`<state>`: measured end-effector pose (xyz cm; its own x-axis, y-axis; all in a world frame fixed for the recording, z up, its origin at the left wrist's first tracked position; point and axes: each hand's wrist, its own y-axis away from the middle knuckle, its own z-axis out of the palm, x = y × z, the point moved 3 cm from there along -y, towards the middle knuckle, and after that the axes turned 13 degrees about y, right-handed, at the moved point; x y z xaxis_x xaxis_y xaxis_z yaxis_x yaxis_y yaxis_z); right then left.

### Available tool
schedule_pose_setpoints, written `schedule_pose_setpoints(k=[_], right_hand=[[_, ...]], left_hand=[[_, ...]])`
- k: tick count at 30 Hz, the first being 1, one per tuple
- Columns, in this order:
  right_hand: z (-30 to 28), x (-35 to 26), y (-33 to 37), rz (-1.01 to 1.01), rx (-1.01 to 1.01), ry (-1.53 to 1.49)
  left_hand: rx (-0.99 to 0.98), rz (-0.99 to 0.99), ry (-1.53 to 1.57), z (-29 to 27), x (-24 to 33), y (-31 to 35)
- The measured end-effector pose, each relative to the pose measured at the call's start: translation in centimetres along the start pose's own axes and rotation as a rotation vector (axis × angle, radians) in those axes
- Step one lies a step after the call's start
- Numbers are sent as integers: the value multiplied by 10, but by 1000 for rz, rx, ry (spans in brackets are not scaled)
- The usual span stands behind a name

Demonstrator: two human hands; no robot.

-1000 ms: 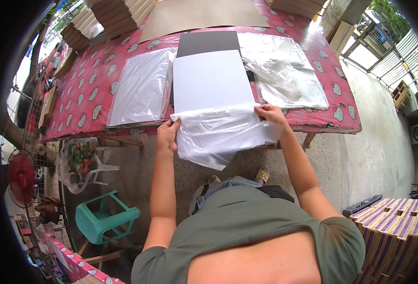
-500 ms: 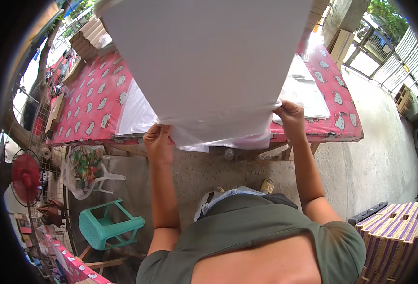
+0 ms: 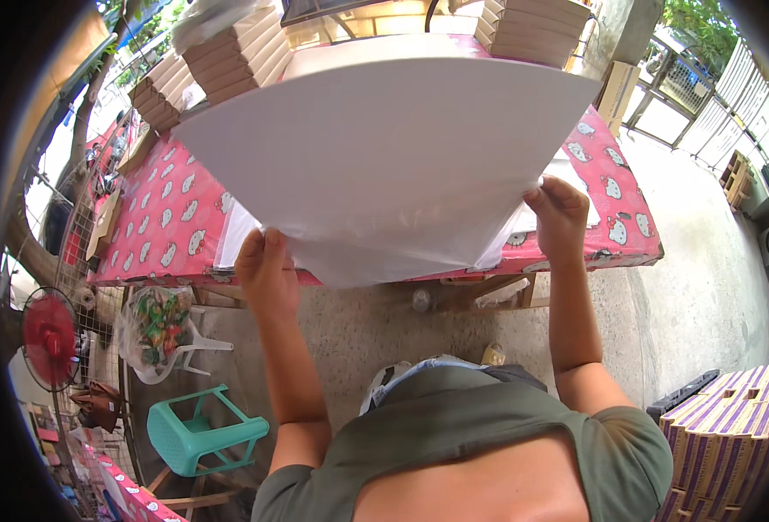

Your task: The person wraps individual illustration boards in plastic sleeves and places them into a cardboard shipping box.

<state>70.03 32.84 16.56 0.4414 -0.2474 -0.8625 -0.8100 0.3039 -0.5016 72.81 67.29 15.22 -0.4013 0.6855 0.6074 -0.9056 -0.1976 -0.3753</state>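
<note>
A large white board [image 3: 384, 130] is tilted up over the table, its lower part inside a clear plastic bag [image 3: 358, 257]. My left hand [image 3: 267, 265] pinches the bag at the near left corner of the board. At the near right corner, my right hand [image 3: 561, 213] grips the bag between thumb and fingers. Loose film hangs in folds between my hands, in front of the table's near edge. More white sheets or bags [image 3: 235, 233] lie on the table beneath, mostly hidden by the board.
A pink patterned cloth covers the table [image 3: 154, 209]. Stacks of flat cartons [image 3: 236, 56] stand at its back left, others [image 3: 532, 30] at back right. On the floor at left are a tipped green stool [image 3: 197, 435] and a fan [image 3: 49, 337]. Bundled cardboard [image 3: 732, 409] sits at right.
The board's far edge has dropped, uncovering the cartons behind it. My hands have spread farther apart, the left going left and down, the right going right, both still pinching the bag.
</note>
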Motion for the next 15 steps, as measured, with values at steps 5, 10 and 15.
schedule_pose_setpoints(k=[5,10,15], right_hand=[[-1,-7,9,-84,47,-55],[1,-27,4,-110,-246,-188],[-2,-21,-5,-177,-319,294]], left_hand=[[7,72,36,2,0,12],[90,195,-90,-2,3,18],[-5,323,-21,14,8,8]])
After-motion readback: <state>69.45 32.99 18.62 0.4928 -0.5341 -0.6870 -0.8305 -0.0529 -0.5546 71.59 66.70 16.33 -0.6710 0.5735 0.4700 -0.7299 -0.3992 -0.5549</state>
